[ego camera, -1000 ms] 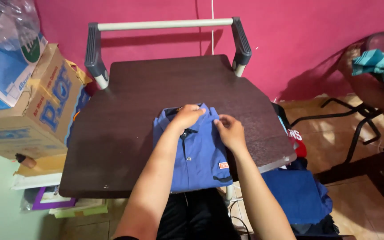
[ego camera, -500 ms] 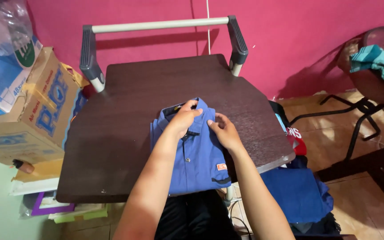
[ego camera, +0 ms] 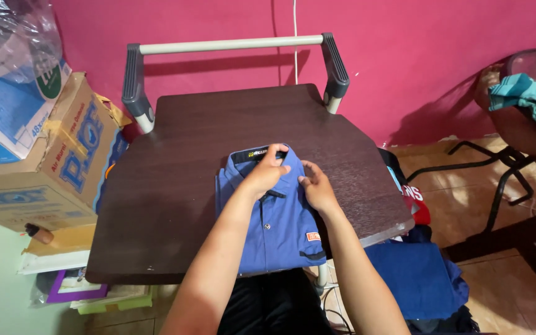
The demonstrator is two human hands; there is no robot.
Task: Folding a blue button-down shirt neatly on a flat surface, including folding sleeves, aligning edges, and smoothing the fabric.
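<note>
Two hands meet at the collar of a folded blue shirt [ego camera: 274, 220], which lies flat on the dark wooden tabletop [ego camera: 175, 186], its lower hem just reaching the near edge; the left hand [ego camera: 267, 175] comes in from above the placket, fingers curled down onto the collar band, pinching the fabric there as far as I can judge; the right hand [ego camera: 316, 187] sits just beside it, fingertips pressed on the cloth at the collar's right side, not clenched, more a flat hold to keep the fold from springing open; both forearms stretch straight over the shirt, so the body of it stays pinned smooth; to the left, stacked cardboard boxes [ego camera: 44, 155] crowd the table's side; beyond the shirt a grey tubular handle [ego camera: 231, 44] spans the far edge; more blue cloth [ego camera: 414, 279] lies heaped low on the right, beside the table.
</note>
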